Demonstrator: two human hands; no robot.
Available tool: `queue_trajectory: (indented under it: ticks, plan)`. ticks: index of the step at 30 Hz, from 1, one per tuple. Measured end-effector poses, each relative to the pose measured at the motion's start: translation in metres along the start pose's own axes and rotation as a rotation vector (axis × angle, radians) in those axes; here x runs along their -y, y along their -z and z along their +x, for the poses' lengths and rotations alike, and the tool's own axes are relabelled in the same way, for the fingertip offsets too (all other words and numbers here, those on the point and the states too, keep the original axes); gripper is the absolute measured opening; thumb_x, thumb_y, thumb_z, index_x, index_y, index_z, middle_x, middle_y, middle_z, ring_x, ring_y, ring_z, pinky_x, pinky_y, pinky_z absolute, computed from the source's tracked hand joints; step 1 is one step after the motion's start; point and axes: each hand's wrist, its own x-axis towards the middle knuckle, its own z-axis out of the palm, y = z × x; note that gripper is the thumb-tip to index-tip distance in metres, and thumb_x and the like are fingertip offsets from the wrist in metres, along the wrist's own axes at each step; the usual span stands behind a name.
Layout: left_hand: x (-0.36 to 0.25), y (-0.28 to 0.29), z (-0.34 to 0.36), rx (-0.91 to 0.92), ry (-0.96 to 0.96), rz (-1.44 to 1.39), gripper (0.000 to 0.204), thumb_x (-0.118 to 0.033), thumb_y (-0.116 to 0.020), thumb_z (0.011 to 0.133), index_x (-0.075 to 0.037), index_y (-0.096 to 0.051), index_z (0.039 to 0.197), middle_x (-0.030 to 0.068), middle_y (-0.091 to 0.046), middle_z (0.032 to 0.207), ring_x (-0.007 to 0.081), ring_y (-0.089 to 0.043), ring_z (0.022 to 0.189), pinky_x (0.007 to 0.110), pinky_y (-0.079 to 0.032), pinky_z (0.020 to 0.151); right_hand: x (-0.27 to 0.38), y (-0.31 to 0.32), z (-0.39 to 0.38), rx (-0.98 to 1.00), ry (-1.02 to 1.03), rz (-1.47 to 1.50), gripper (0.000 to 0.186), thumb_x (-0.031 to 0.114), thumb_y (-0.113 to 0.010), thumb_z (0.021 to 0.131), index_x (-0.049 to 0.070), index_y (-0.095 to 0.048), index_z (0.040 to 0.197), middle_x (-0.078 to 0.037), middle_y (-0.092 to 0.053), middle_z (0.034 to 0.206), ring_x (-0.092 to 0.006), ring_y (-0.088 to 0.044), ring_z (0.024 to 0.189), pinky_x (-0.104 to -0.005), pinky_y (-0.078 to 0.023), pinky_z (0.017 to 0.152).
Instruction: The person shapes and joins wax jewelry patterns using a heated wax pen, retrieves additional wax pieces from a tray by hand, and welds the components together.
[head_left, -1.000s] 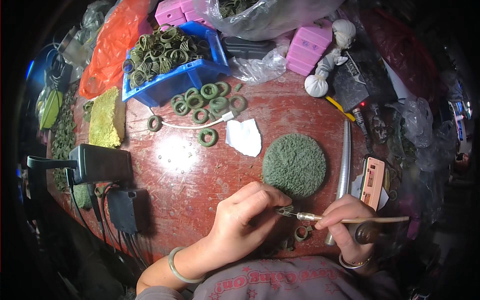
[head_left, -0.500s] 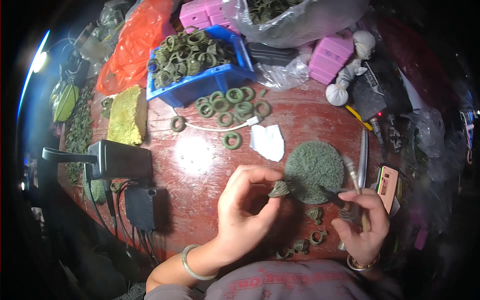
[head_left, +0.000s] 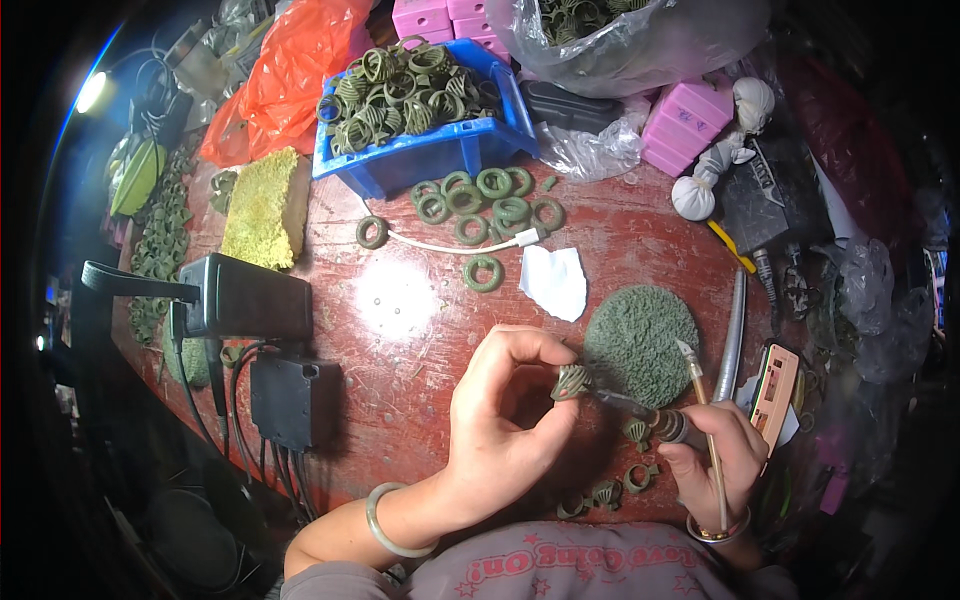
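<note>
My left hand (head_left: 505, 420) pinches a dark green ridged ring (head_left: 572, 382) between thumb and forefinger. My right hand (head_left: 722, 455) is closed on a thick pen-like tool (head_left: 672, 425), whose thin dark tip points left and ends close beside the ring; contact cannot be made out. A slim brush-like stick (head_left: 712, 440) with a pale pointed end is also tucked in the right hand's fingers, standing upright. Just beyond the hands lies a round green rough-textured pad (head_left: 642, 340). Several similar ridged rings (head_left: 638, 477) lie on the table between my hands and my shirt.
A blue bin (head_left: 430, 155) heaped with rings stands at the back, and plain green rings (head_left: 482, 272) lie before it with a white cable (head_left: 450, 248). Black power boxes (head_left: 295, 400) with cords sit left. A metal rod (head_left: 735, 325) and a pink-orange device (head_left: 772, 395) lie right.
My right hand has turned the pen-like tool so its tip comes left to the ring; the brush-like stick is steadier. My left hand keeps its pinch. The whole view has shifted slightly.
</note>
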Motion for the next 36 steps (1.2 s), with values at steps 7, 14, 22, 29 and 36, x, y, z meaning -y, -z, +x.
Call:
queue_trajectory:
  ticks: [7,14,22,29,36]
  plan:
    - [0.002,-0.001,0.001,0.012,0.001,-0.007,0.028,0.013,-0.062,0.079,0.003,-0.054,0.104,0.0083,-0.052,0.105,0.0131,-0.058,0.093,0.026,-0.053,0.081,0.001,0.0,0.002,0.003,0.005,-0.019,0.033,0.016,-0.081,0.076,-0.004,-0.061,0.093,-0.012,-0.059,0.075,-0.025,-0.06,0.063,-0.0329,-0.047,0.056]
    - [0.001,0.0,0.001,0.025,0.004,-0.004,0.029,0.013,-0.062,0.079,0.003,-0.053,0.104,0.0083,-0.052,0.106,0.0133,-0.058,0.094,0.026,-0.052,0.081,0.005,0.002,0.001,0.043,-0.038,0.0,0.033,0.016,-0.081,0.076,-0.004,-0.061,0.093,-0.012,-0.059,0.075,-0.0248,-0.059,0.062,-0.0331,-0.046,0.055]
    - [0.003,0.0,0.0,0.011,0.01,-0.028,0.03,0.014,-0.061,0.078,0.002,-0.053,0.104,0.0085,-0.052,0.107,0.0142,-0.058,0.097,0.027,-0.052,0.083,0.003,0.005,0.001,0.017,-0.012,-0.028,0.034,0.019,-0.08,0.077,-0.004,-0.061,0.094,-0.012,-0.059,0.075,-0.0249,-0.06,0.063,-0.0326,-0.047,0.055]
    - [0.002,-0.001,0.0,0.01,0.008,-0.026,0.031,0.014,-0.061,0.078,0.002,-0.052,0.105,0.0087,-0.052,0.107,0.0146,-0.058,0.097,0.028,-0.052,0.083,0.005,0.006,0.002,0.045,-0.016,-0.038,0.034,0.015,-0.082,0.075,-0.004,-0.061,0.094,-0.012,-0.06,0.075,-0.0248,-0.06,0.063,-0.0334,-0.047,0.056]
    - [0.003,0.0,-0.001,0.01,0.009,-0.039,0.031,0.014,-0.061,0.078,0.002,-0.052,0.105,0.0091,-0.052,0.107,0.0148,-0.058,0.098,0.028,-0.052,0.083,0.006,0.004,0.003,0.051,-0.031,-0.031,0.033,0.014,-0.081,0.075,-0.003,-0.061,0.094,-0.012,-0.06,0.075,-0.0248,-0.061,0.063,-0.0329,-0.047,0.055]
